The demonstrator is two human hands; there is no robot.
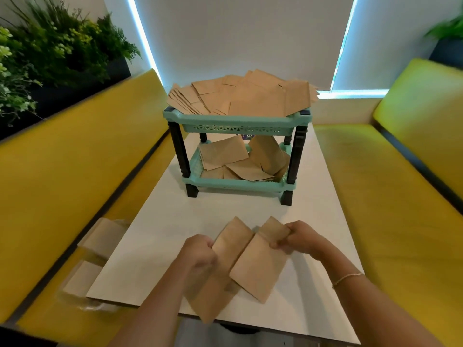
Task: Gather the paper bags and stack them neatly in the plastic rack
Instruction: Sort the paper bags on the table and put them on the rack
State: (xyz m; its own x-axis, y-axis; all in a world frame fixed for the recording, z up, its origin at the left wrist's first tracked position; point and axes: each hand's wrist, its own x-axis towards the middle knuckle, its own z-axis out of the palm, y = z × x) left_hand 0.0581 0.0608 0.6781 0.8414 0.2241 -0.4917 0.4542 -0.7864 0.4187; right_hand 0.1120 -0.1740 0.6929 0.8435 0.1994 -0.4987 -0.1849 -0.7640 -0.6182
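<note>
Bags lengthwise toward rack, one pinched in each grip: left hand, right hand.

Head view looks forward and down — table close below.

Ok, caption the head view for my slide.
Both hands, left and right, grip paper bags before the rack.

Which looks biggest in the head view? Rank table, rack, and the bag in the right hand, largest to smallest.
1. table
2. rack
3. bag gripped by the right hand

The bag is nearer the camera than the rack, so it looks larger than it truly is beside it.
</note>
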